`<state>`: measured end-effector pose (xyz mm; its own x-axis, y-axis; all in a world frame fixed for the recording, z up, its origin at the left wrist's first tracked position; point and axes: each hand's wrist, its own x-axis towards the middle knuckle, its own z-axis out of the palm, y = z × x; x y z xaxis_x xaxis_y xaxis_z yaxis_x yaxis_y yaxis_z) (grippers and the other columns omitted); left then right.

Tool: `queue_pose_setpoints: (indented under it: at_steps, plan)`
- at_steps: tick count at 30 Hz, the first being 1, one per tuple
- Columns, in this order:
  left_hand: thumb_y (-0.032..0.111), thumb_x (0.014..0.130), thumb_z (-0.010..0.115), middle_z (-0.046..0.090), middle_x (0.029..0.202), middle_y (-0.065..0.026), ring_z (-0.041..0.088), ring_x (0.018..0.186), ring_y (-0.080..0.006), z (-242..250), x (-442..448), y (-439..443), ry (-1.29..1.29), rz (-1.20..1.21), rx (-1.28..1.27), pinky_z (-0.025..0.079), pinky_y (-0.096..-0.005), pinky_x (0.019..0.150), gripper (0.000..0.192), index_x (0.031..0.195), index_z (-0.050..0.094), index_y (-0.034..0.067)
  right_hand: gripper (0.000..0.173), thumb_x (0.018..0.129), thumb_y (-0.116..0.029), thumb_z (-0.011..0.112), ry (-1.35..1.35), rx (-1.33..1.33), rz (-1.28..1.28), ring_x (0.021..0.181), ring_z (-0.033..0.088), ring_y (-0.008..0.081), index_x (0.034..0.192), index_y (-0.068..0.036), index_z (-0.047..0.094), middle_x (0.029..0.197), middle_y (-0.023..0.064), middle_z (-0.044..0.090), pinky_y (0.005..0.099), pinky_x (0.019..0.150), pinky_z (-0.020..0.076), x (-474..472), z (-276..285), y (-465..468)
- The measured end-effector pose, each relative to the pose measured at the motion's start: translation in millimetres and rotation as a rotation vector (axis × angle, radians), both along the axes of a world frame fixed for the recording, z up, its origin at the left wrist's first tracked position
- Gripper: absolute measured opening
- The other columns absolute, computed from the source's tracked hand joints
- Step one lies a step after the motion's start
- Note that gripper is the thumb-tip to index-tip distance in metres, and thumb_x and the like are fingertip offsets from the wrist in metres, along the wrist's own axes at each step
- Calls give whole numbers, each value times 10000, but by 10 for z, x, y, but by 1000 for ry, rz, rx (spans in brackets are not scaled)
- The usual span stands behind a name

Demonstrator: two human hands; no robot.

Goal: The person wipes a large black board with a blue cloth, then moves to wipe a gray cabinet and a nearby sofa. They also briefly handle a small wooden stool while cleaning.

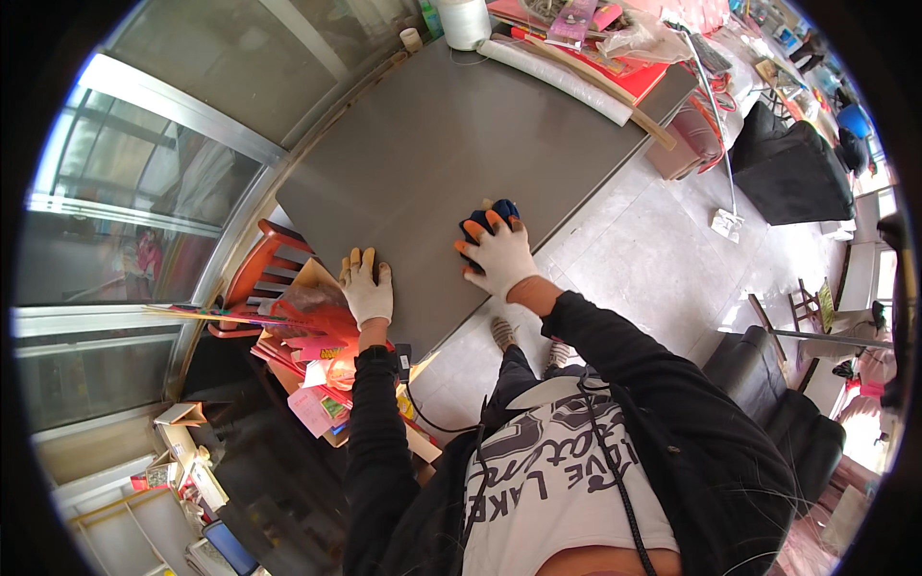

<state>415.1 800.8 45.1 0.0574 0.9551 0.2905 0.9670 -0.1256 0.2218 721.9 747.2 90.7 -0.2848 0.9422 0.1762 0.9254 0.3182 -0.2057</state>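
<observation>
A dark grey tabletop point(418, 173) spreads out in front of me. My right hand point(502, 255), in a white work glove with orange fingertips, holds a bunched dark blue cloth point(504, 209) down against it near the front edge. The fingers are spread over the cloth and hide much of it. My left hand point(368, 291) wears a white glove with yellowish fingertips. It rests palm down at the table's left end, with nothing in it.
On the table's far side are a white thread cone point(464, 23), a plastic-wrapped roll point(555, 81) and red papers point(641, 78). Papers and bags point(328, 360) crowd the left, beside a wooden chair point(270, 266). A black armchair point(792, 169) stands right.
</observation>
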Motion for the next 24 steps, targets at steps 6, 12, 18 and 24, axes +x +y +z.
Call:
queue_pose_setpoints:
  at_steps: [6, 12, 18, 24]
  plan:
    - [345, 1040, 529, 600, 1523, -155, 500, 1444, -389, -50, 135, -69, 146, 50, 41, 323, -533, 1238, 453, 1434, 631, 147, 247, 912, -405, 688, -17, 55, -340, 1279, 602, 320, 1129, -322, 772, 1297, 11, 684, 575, 914, 508, 1141, -188, 377]
    - [323, 1024, 532, 617, 1503, -151, 517, 1431, -383, 35, 177, -89, 107, 42, 64, 333, -536, 1228, 429, 1394, 653, 143, 129, 843, -278, 708, 115, 413, -423, 962, 688, 328, 921, -184, 748, 1042, 82, 705, 503, 729, 543, 1834, -222, 694]
    - [300, 1039, 523, 615, 1506, -152, 511, 1432, -380, 36, 192, -81, 158, 71, 32, 337, -529, 1225, 429, 1418, 647, 143, 148, 840, -334, 690, -71, -73, -142, 892, 730, 320, 962, -284, 757, 924, 31, 744, 536, 675, 546, 498, -162, 175]
    - [301, 1049, 507, 588, 1540, -159, 475, 1471, -382, 43, 168, -101, 141, 67, -4, 319, -519, 1246, 442, 1438, 631, 130, 346, 997, -421, 649, 134, -138, 434, 1398, 548, 234, 1326, -330, 707, 1478, -54, 632, 522, 1077, 466, 404, -265, -131]
